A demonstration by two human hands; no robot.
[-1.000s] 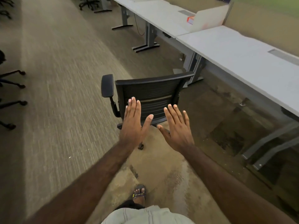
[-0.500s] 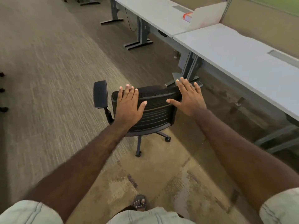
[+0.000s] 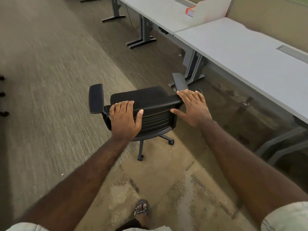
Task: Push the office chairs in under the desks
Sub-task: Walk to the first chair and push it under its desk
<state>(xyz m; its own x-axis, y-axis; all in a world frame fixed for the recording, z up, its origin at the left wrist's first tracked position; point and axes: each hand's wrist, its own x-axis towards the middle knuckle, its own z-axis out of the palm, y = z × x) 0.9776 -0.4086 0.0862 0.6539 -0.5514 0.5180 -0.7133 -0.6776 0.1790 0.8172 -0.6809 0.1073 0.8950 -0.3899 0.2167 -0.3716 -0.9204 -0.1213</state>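
A black office chair with a mesh back and two armrests stands on the carpet in front of me, its back toward me. My left hand lies on the left end of the backrest's top edge, fingers curled over it. My right hand rests on the right end of that edge, fingers over the top, thumb spread. A long grey desk runs along the right; the chair sits a short way left of it, out from under the top.
Grey desk legs stand just beyond the chair's right armrest; more legs farther back. A red-and-white box lies on the far desk beside a white divider. Other chairs' castors show at the left edge. My sandalled foot is below.
Both hands went from hovering open behind the chair to resting on the top of its backrest. I have stepped closer, so the chair looks bigger and its seat shows.
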